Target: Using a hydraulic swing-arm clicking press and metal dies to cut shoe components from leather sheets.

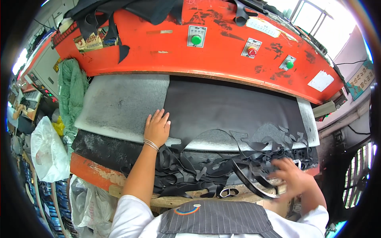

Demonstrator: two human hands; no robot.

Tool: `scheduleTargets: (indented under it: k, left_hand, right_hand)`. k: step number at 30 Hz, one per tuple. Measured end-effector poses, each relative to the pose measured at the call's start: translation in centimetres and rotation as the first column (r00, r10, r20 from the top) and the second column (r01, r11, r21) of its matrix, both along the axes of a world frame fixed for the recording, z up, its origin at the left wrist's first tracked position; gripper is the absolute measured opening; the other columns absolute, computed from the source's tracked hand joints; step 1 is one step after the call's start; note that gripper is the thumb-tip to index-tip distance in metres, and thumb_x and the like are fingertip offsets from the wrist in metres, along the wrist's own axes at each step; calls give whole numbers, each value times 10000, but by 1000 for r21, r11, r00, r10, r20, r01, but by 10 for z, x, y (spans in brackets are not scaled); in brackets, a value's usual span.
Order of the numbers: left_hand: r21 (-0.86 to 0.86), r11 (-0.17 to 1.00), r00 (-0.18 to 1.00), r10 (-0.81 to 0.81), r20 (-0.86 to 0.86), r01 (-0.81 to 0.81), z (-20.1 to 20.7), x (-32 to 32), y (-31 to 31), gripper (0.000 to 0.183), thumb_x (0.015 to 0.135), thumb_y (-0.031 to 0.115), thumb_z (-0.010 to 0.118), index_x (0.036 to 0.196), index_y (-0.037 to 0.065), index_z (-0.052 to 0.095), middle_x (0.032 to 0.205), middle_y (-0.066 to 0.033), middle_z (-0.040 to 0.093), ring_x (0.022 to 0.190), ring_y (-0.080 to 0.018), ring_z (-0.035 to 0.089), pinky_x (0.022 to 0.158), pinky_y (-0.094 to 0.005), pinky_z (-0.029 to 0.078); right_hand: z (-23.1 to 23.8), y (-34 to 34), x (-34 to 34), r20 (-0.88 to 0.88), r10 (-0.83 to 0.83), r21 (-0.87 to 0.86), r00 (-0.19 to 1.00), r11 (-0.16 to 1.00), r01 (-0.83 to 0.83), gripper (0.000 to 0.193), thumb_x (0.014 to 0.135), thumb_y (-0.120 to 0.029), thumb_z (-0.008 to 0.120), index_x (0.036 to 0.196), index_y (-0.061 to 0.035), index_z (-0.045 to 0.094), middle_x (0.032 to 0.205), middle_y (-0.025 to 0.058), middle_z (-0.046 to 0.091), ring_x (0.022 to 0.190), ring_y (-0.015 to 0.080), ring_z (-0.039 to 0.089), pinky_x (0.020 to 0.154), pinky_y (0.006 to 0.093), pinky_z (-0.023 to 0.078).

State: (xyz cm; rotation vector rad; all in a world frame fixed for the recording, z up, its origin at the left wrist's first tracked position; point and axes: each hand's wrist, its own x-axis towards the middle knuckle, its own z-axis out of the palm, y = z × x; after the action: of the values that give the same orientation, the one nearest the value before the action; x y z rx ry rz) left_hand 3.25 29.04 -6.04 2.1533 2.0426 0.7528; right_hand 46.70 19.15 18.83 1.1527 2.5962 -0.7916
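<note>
My left hand (157, 126) lies flat, fingers stretched, at the left edge of a black leather-like sheet (234, 107). The sheet covers much of a worn whitish-grey cutting board (123, 97), and its near edge is cut into curves. My right hand (291, 174) is blurred by motion, its fingers apart with no grip visible. It hovers over the right end of the scraps, beside a dark curved band (248, 182) that looks like a cutting die. Ragged black offcuts (198, 168) heap along the board's near edge. A small metal-edged loop (229, 192) sits near my body.
A red-orange machine beam (166, 51) spans the far side, with a green button (196, 39), a red button (252, 51) and another green button (289, 64). Plastic bags (49, 150) and a green sack (71, 95) stand at left. A wooden bar (174, 202) runs along the front.
</note>
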Motion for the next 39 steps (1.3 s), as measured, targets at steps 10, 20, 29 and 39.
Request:
scheduleTargets:
  k: [10,20,29,39]
  left_hand:
    - [89,995,978,-52,202,35,-2,26,-5,278,886,168,538,1127,83,648,1299,-121,569,1289,-287,455,1103,-463,288]
    - [-13,1000,911,-7,412,14,9,16,24,410,874,89,526,1281,44,495,1295,-120,575,1241,-307,498,1085,-481,285]
    - [-26,999,970,41,238,-36,7,6,69,603,845,90,497,1421,28,331,1350,-100,547,1275,-247,477,1129,-477,215]
    - [57,998,970,22,242,-37,14,-17,66,540,829,45,502,1358,33,390,1314,-125,573,1237,-351,486,1129,-449,246]
  right_hand:
    - [-158,159,-167,-194,9,447,981,891,80,638,572,-505,789,1043,-91,672,1341,282,414,1215,436,383,1036,518,302]
    - [-182,152,-139,-259,-128,574,957,777,259,898,572,-602,803,1319,-187,528,1507,278,187,1379,486,173,1100,575,181]
    - [-212,135,-131,-466,-431,351,773,712,608,655,635,-357,850,1206,-187,575,1447,317,277,1286,480,351,1087,514,270]
    - [-216,129,-156,-541,-290,531,790,611,588,438,631,-374,820,969,-146,659,1335,329,391,1106,441,495,979,489,367]
